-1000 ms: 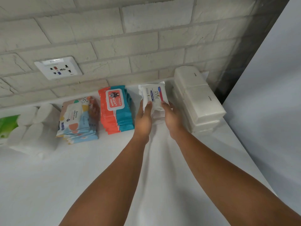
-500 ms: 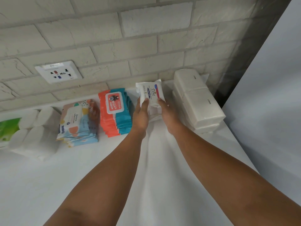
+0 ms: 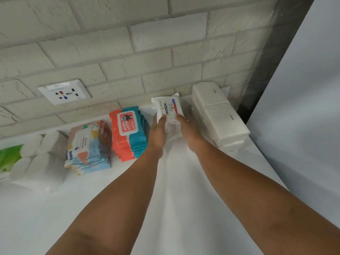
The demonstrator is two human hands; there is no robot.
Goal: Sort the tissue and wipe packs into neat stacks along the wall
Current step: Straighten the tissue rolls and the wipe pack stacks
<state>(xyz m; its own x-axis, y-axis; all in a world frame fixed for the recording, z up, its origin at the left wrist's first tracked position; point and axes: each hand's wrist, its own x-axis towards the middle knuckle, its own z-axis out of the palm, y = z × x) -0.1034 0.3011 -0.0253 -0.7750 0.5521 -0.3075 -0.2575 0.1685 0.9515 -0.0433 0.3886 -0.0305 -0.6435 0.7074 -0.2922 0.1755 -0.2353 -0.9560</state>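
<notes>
A small white Dove wipe pack (image 3: 168, 107) lies on top of a short white stack close to the brick wall. My left hand (image 3: 158, 131) holds its near left edge and my right hand (image 3: 189, 132) holds its near right edge, fingers on its top. To the left stands a stack of orange and teal wipe packs (image 3: 128, 131), then a stack of pastel patterned wipe packs (image 3: 88, 148). A stack of plain white tissue packs (image 3: 219, 116) sits to the right, against the corner.
White toilet rolls (image 3: 36, 159) and a green pack (image 3: 9, 159) lie at the far left. A wall socket (image 3: 64, 92) is set in the brick wall above the stacks. A white cloth (image 3: 174, 199) covers the table; a pale panel (image 3: 303, 107) stands at the right.
Both hands have pushed the Dove pack farther toward the wall, and the view has shifted a little closer.
</notes>
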